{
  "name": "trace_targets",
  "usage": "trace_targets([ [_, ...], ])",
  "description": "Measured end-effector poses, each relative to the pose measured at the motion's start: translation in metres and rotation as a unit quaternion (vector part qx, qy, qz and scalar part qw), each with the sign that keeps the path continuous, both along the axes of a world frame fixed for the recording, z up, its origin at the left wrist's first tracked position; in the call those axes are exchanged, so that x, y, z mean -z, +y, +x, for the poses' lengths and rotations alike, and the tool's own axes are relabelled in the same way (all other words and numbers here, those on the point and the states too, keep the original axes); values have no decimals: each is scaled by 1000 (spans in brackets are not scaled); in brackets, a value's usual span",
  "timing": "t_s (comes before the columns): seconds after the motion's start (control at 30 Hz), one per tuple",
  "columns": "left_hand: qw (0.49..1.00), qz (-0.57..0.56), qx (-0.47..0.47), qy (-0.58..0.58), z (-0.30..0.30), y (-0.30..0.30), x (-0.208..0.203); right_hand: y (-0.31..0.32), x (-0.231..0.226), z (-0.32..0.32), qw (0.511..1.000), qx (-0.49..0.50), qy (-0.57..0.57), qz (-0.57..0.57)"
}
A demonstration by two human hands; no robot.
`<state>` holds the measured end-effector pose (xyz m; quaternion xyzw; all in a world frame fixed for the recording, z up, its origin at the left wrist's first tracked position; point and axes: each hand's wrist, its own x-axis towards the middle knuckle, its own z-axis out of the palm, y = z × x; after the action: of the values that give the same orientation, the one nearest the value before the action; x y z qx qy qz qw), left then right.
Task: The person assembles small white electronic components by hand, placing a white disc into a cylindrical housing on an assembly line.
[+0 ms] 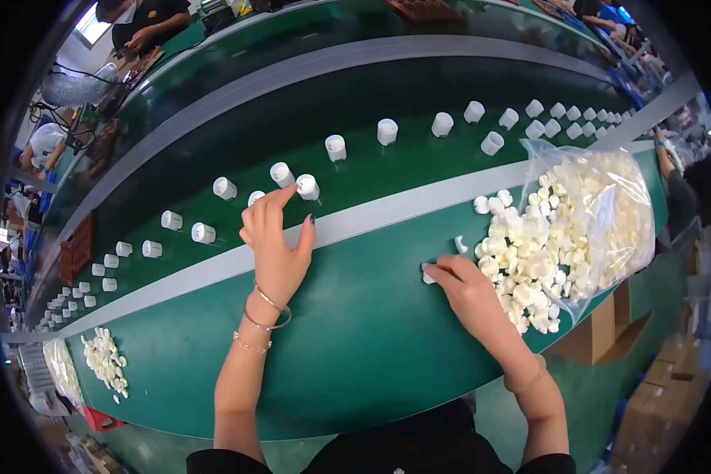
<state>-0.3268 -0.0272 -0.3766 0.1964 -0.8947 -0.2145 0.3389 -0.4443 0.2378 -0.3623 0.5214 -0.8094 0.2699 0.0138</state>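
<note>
My left hand (276,241) reaches over the metal rail with its fingers stretched out and the thumb apart. Its index fingertip is at the side of an upright white cylinder (308,188); whether they touch, I cannot tell. Another white cylinder (256,197) is partly hidden behind the fingers. On the green tabletop (363,316), my right hand (470,292) has thumb and fingers closed on a small white plastic piece (428,276), mostly covered by the fingertips. Beside this hand spreads a heap of small white and cream plastic pieces (529,245), with one curved piece (460,245) lying apart.
A clear plastic bag (616,213) full of the pieces lies at the right. White cylinders line the green conveyor belt (419,182) beyond the metal rail (395,217). A smaller pile (104,359) lies far left. A cardboard box (600,328) stands below the right edge. Other people work around.
</note>
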Motion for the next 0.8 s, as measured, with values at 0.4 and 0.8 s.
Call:
trace_targets([
  [0.4, 983, 21, 169, 67, -76, 35, -2, 16, -14, 2, 994, 25, 2, 109],
  [0.8, 973, 44, 210, -86, -256, 100, 14, 14, -22, 12, 991, -37, -112, 55],
])
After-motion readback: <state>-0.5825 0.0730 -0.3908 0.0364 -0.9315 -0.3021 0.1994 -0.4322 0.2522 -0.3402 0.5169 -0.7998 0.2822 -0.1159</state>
